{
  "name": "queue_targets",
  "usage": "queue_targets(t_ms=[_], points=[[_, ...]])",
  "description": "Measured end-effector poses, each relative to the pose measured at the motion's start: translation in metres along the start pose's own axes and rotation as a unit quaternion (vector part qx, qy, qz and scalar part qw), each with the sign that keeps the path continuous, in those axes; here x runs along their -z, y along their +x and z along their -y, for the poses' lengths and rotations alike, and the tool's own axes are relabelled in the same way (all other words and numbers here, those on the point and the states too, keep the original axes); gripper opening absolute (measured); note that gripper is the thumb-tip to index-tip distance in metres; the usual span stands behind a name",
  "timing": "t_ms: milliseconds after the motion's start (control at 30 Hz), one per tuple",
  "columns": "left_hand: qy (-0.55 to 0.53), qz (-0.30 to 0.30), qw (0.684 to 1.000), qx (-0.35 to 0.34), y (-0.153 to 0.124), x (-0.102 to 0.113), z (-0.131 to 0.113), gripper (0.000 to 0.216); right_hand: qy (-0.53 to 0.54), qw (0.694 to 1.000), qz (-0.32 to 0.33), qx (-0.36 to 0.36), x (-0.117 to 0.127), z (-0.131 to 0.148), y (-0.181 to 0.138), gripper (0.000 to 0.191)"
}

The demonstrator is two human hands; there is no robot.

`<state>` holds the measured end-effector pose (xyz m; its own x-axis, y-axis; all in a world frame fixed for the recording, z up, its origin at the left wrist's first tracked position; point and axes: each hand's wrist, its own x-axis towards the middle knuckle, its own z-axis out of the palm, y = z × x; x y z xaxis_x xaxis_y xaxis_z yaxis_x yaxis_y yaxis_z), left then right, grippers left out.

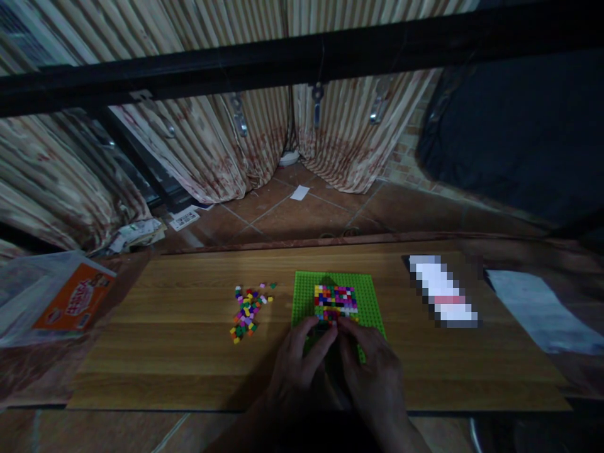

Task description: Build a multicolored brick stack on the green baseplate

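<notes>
Two hands: I see both of my hands low in the middle of the view, meeting at the near edge of the green plate (335,280).
Left hand (299,355): its fingers (317,332) are curled inward, the tips pressed down at the near edge of the block patch; whether they pinch a block I cannot tell, it is too dark and small.
Right hand (372,365): fingers (348,327) bent and close together, the tips touching the same edge, just beside the left tips; a held piece cannot be made out.
Block patch (336,299): a rectangle of small mixed-colour blocks fixed on the plate, just beyond my fingertips.
Green plate: flat on the table (179,333), near its middle.
Loose blocks (248,309): a scattered heap left of the plate, apart from both hands.
Orange packet (73,297): at the far left edge.
White sheet (542,311): at the far right.
</notes>
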<state>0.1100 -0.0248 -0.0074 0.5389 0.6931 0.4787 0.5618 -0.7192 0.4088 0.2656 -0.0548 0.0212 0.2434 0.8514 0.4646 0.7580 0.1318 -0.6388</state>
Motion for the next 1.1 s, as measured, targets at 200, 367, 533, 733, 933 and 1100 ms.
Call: queue_targets(t_ms=[200, 367, 533, 733, 933, 1100], points=[[0.055, -0.014, 0.998, -0.009, -0.002, -0.005, 0.002, 0.049, -0.006, 1.0, -0.011, 0.009, -0.002, -0.002, -0.002, 0.022], [0.083, -0.034, 0.996, -0.016, -0.003, -0.009, 0.002, 0.047, -0.004, 1.0, -0.026, 0.016, -0.004, -0.001, -0.002, 0.022], [0.089, -0.03, 0.996, -0.011, -0.002, -0.009, 0.002, 0.046, 0.001, 0.999, -0.035, 0.007, -0.004, -0.001, -0.002, 0.021], [0.057, -0.012, 0.998, -0.005, -0.004, -0.01, 0.003, 0.049, 0.001, 1.0, -0.026, 0.011, 0.0, -0.003, -0.006, 0.022], [0.077, -0.081, 0.992, 0.064, 0.008, 0.011, 0.021, 0.049, -0.026, 0.999, -0.021, 0.026, 0.01, -0.019, -0.018, 0.022], [0.19, -0.054, 0.968, 0.155, 0.031, 0.039, 0.058, 0.034, -0.031, 0.999, -0.002, 0.029, 0.014, -0.032, -0.029, 0.02]])
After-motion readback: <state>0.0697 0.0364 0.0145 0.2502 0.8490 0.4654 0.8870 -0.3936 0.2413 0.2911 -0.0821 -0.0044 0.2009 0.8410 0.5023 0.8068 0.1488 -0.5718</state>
